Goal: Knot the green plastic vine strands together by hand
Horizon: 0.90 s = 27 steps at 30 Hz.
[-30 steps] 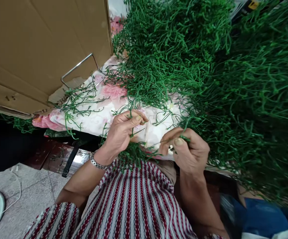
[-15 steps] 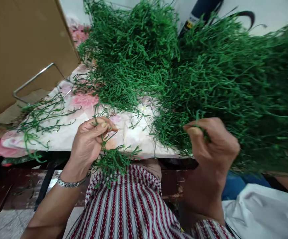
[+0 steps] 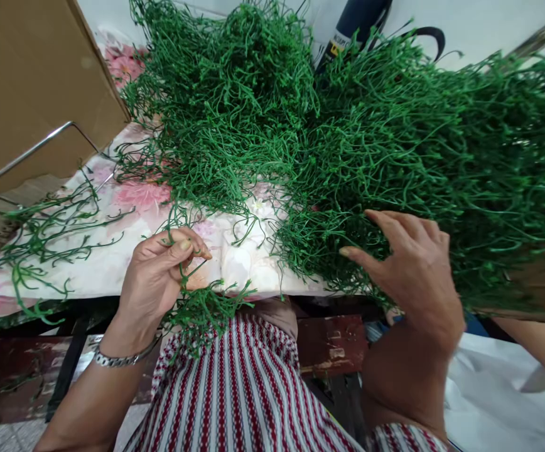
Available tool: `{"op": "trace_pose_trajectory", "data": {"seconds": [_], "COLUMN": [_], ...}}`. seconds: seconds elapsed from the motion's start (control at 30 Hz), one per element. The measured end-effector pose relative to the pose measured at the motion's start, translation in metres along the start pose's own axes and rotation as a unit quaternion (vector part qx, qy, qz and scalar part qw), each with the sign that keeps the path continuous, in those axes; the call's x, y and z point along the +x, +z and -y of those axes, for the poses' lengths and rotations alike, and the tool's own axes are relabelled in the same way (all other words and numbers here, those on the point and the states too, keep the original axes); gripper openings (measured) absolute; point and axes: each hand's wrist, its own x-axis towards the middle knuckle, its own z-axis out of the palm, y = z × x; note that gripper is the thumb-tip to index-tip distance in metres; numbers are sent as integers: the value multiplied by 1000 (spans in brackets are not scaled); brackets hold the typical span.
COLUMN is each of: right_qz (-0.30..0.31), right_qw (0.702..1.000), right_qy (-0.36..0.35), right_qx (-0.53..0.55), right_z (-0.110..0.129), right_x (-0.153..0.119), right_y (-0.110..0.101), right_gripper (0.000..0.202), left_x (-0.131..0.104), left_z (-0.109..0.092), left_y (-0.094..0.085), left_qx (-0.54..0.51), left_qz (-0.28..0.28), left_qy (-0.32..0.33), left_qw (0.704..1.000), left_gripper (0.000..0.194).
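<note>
My left hand [image 3: 150, 279], with a metal watch band [image 3: 124, 359] at the wrist, is closed around a bunch of thin green stems [image 3: 209, 307]. Their branched ends hang below the fingers over the table edge. On the right, my right hand [image 3: 416, 270] is open, thumb and fingers apart, with nothing seen between them. It hovers over the near edge of a large heap of similar green stems [image 3: 414, 144]. A second heap [image 3: 235, 94] adjoins it at the back middle. Several loose stems [image 3: 60, 232] lie spread at the left.
A floral cloth [image 3: 145, 194] covers the table. At the left stand a cardboard box [image 3: 27, 75] and a bent metal wire frame [image 3: 32, 150]. A dark cylinder [image 3: 352, 28] is behind the heaps. Another person's arm [image 3: 536, 345] shows at the lower right.
My right hand was pinched, with green at its fingertips; now its fingers have spread and it is open over the heap. My left hand keeps its hold on the bunch. The view has shifted slightly.
</note>
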Motion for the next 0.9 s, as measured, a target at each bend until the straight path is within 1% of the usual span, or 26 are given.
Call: {"op": "trace_pose_trajectory", "data": {"seconds": [0.1, 0.13, 0.2, 0.27, 0.3, 0.37, 0.4, 0.43, 0.47, 0.5, 0.57, 0.6, 0.67, 0.73, 0.77, 0.83, 0.9], "right_qz": [32, 32, 6, -63, -116, -215, -241, -242, -217, -170, -66, -18, 45, 79, 90, 105, 117], "right_qw": [999, 999, 1000, 996, 990, 965, 952, 943, 937, 930, 904, 894, 885, 883, 878, 862, 842], "right_qy": [-16, -18, -16, -11, -6, -3, -10, -26, -54, -93, -176, -202, -223, -232, -239, -241, -218], "right_qx": [-9, -5, 16, 58, 85, 150, 186, 225, 269, 312, 384, 400, 405, 401, 405, 433, 479], "right_z": [2, 3, 5, 10, 15, 30, 41, 53, 67, 81, 109, 122, 143, 160, 167, 178, 184], "right_x": [-4, -6, -10, -15, -17, -20, -21, -20, -18, -15, -5, 1, 14, 25, 29, 36, 40], "right_y": [-8, -10, -13, -12, -10, -3, 1, 6, 10, 14, 21, 25, 31, 37, 40, 46, 51], "right_gripper": [67, 68, 65, 56, 48, 35, 32, 30, 29, 27, 22, 20, 24, 28, 26, 17, 16], "left_x": [-2, -3, -3, -2, -2, 1, 2, 3, 4, 5, 6, 6, 5, 5, 5, 8, 12], "left_z": [0, 0, -1, -2, -2, -4, -5, -6, -7, -9, -13, -16, -21, -25, -26, -29, -32], "left_y": [0, 0, 0, 2, 3, 6, 7, 9, 10, 11, 14, 16, 19, 23, 25, 27, 26], "left_qx": [-7, -8, -11, -21, -25, -30, -27, -24, -19, -14, -1, 8, 26, 37, 41, 46, 60], "left_qz": [0, -3, -5, -3, -2, 0, 0, -1, -1, 0, 5, 11, 25, 45, 57, 73, 73], "left_qy": [-12, -14, -13, -5, -1, 7, 11, 12, 15, 18, 36, 49, 73, 86, 87, 87, 84], "left_qw": [1000, 1000, 1000, 1000, 1000, 1000, 1000, 1000, 1000, 1000, 999, 999, 997, 995, 994, 992, 992], "left_gripper": [10, 10, 10, 11, 12, 12, 13, 13, 14, 14, 16, 17, 19, 20, 19, 19, 16]}}
